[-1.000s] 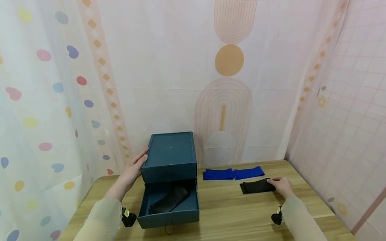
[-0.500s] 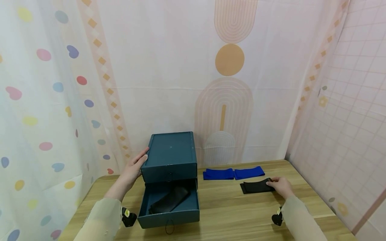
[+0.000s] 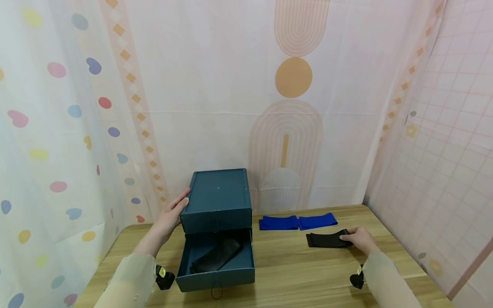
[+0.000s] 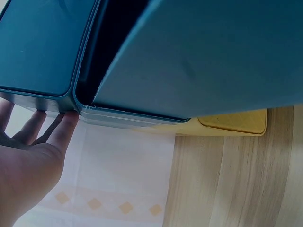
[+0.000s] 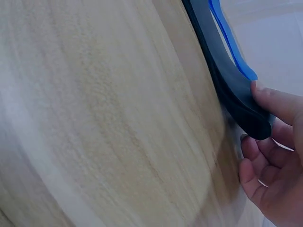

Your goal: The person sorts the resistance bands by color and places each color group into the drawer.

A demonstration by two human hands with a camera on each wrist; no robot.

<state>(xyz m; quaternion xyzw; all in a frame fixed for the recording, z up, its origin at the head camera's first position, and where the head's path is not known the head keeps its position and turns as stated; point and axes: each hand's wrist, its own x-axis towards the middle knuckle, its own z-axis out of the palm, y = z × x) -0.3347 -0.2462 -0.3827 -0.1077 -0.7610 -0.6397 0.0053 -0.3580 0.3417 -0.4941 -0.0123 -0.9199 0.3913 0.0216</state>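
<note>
In the head view my left hand [image 3: 171, 214] lies against the left side of a dark teal drawer box [image 3: 217, 192]. Straight fingers touch that side in the left wrist view too. The lower drawer [image 3: 215, 280] is pulled out, and a folded black band [image 3: 217, 256] lies in it. On the right of the table, my right hand [image 3: 361, 239] pinches the right end of another folded black resistance band [image 3: 325, 240]. Seen from the right wrist, the thumb presses on top of this band's rounded end [image 5: 255, 123], with the other fingers curled below it.
Two folded blue bands [image 3: 279, 222] lie side by side behind the black one on the wooden table [image 3: 292, 278]. A loop pull [image 3: 217, 291] hangs from the drawer front. A yellow part [image 4: 234, 122] shows below the teal box. Patterned curtains [image 3: 215, 107] stand behind.
My right hand has shifted very slightly at the end of the black band. The left hand, the drawer box and the blue bands look the same.
</note>
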